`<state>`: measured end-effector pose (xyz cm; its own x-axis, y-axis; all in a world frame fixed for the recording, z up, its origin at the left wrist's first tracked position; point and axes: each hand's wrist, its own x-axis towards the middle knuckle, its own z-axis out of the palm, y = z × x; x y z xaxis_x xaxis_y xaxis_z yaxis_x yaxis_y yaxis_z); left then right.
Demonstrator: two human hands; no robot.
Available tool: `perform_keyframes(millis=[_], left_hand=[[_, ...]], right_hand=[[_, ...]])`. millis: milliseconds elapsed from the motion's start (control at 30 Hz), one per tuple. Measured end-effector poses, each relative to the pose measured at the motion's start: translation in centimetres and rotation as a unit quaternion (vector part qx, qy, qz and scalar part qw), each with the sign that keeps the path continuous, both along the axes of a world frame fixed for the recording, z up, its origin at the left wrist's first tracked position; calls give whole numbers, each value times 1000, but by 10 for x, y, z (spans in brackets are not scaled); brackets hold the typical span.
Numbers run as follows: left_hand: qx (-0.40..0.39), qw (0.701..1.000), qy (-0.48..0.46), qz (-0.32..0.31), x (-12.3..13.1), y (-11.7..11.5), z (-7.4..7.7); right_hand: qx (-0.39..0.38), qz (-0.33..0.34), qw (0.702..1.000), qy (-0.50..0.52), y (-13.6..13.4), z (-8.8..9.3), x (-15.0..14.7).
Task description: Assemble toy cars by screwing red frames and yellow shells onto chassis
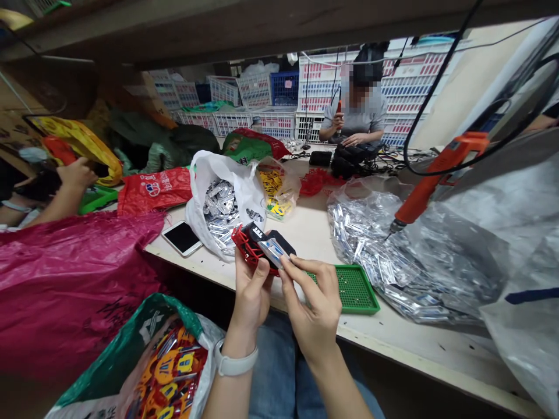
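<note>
My left hand point(251, 294) is closed around a red and black plastic toy part point(250, 240), which looks like a piece of a toy vehicle with a red lattice frame. On its near side lies a shiny silver plastic piece point(272, 250), pinched at its right end by the fingertips of my right hand point(314, 297). The silver piece touches the toy part; whether it is seated in it, I cannot tell. Just behind my hands stands a white plastic bag point(196, 192) of similar silver pieces. A green mesh tray point(356, 291) with small bits rests beyond my right hand.
An orange electric screwdriver point(423, 189) hangs at right over a clear bag of silver pieces point(393, 267). A phone point(182, 237) lies at the table edge. Below left sits a sack of orange and yellow parts point(168, 372). Co-workers' hands point(76, 174) show at left; another person point(360, 110) sits opposite.
</note>
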<state>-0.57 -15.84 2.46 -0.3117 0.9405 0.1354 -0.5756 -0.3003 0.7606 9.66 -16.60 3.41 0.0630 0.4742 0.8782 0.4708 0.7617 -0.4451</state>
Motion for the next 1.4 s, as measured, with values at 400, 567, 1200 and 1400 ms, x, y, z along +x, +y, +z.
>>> perform_keyframes(millis=[400, 567, 1200, 1400], left_hand=[[14, 1000, 26, -11, -2, -6, 9], [-9, 999, 32, -1, 2, -6, 11], [-20, 999, 8, 30, 6, -8, 14], [-9, 999, 25, 27, 7, -11, 15]], right_hand=[[0, -10, 1000, -22, -1, 1, 0], [-8, 0, 999, -43, 0, 2, 2], [-19, -3, 998, -55, -10, 12, 5], [-18, -5, 998, -55, -13, 16, 5]])
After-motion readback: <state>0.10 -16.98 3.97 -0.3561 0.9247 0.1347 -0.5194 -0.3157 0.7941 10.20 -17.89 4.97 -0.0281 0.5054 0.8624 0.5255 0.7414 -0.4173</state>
